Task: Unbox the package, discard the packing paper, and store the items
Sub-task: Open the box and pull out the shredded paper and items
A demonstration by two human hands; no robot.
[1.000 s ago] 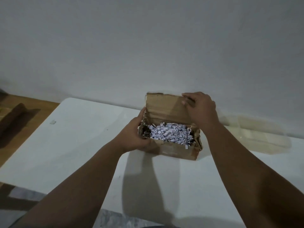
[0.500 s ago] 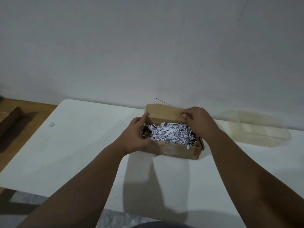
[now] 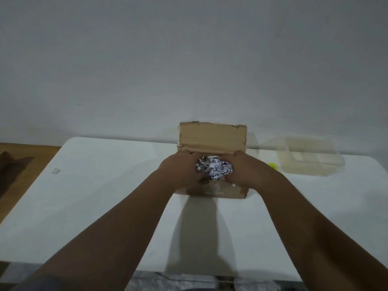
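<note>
Both hands, left hand [image 3: 180, 171] and right hand [image 3: 243, 172], cup the shredded packing paper [image 3: 214, 170] inside the cardboard box [image 3: 212, 137]; loose strands could scatter over the counter [image 3: 105, 196].

Brown cardboard box [image 3: 212, 191] on the white table, near its far edge, open at the top. Back flap [image 3: 212, 136] raised, standing almost upright, plain tan inside face toward the camera, upper edge ragged at the right corner. Front wall low and partly shadowed, faint pale marks on it, too blurred to read. Inside, at the top opening, a bunched clump of shredded packing paper [image 3: 214, 169], white with dark printed flecks, pressed together into 1 wad and sitting level with the rim. To the right of the box, well apart, a clear plastic container [image 3: 308, 162], shallow and rectangular with rounded corners.
</note>
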